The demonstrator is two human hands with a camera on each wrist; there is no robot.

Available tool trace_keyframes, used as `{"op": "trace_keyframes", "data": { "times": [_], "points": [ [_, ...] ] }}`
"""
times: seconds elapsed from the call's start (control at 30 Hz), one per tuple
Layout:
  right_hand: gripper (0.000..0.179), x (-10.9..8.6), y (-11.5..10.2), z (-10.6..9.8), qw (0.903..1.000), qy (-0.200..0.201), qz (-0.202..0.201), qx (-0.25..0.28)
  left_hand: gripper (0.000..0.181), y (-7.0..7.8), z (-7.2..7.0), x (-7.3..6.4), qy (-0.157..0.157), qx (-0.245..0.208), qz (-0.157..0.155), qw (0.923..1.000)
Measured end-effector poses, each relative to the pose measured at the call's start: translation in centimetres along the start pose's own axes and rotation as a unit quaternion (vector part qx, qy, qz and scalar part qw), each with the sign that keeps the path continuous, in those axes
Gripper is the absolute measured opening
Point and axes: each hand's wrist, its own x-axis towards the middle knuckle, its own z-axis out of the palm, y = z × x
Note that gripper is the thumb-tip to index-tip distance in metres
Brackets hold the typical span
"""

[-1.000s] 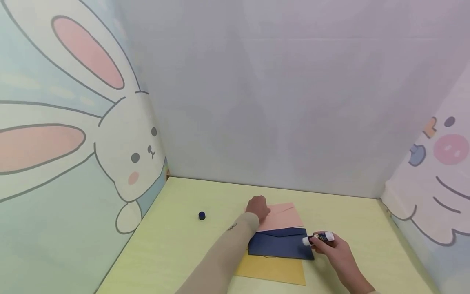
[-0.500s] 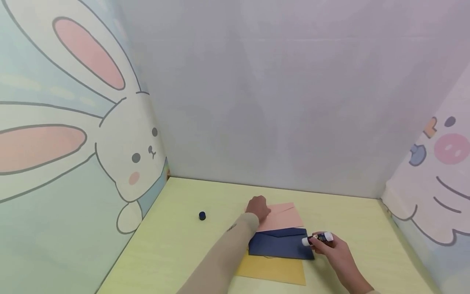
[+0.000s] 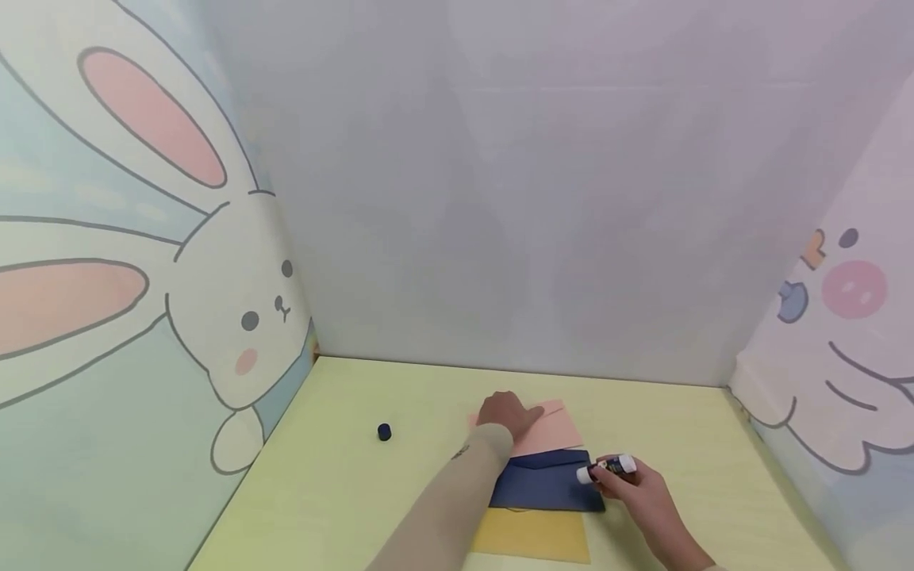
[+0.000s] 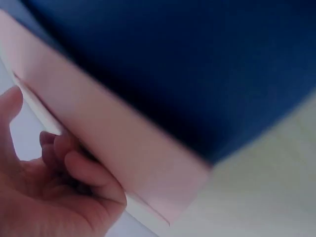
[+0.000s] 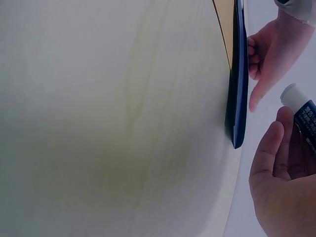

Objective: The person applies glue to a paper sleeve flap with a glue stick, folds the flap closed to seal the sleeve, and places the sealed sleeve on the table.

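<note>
My left hand (image 3: pixel 508 414) rests on the pink envelope (image 3: pixel 553 434) at the back of the row. In the left wrist view its fingers (image 4: pixel 94 173) are curled at the envelope's flap line, the thumb held apart. My right hand (image 3: pixel 643 488) holds a dark-labelled glue stick (image 3: pixel 616 465), white at both ends, over the right end of the navy envelope (image 3: pixel 546 485). The right wrist view shows the white end of the glue stick (image 5: pixel 294 97) above my fingers. The pink envelope overlaps the navy one, which overlaps a yellow envelope (image 3: pixel 531 535).
A small dark cap (image 3: pixel 384 432) sits on the pale yellow table (image 3: pixel 336 476) left of my left arm. A grey wall (image 3: pixel 500 238) closes off the back. Side panels with a rabbit (image 3: pixel 214 333) and a pig picture (image 3: pixel 853 289) stand left and right.
My left thumb has stretched out to the right over the pink envelope. The right hand keeps hold of the glue stick. The head view has shifted slightly.
</note>
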Motion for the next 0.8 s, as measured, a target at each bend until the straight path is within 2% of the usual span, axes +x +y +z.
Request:
{"op": "trace_keyframes", "data": {
  "times": [0.2,0.5,0.8],
  "points": [
    [0.047,-0.01,-0.07,0.07,1.0000,0.002,0.003,-0.007,0.081,0.14,0.41,-0.48,0.022,0.019,-0.006,0.9996],
    [0.046,-0.27,0.01,0.06,1.0000,0.000,0.008,-0.006,0.080,0.04,0.13,-0.88,0.023,0.024,0.001,0.9994],
    [0.046,-0.54,-0.34,-0.38,1.0000,-0.004,-0.005,-0.006,0.076,-0.68,0.30,-0.10,0.026,0.008,0.006,0.9996]
  ]
}}
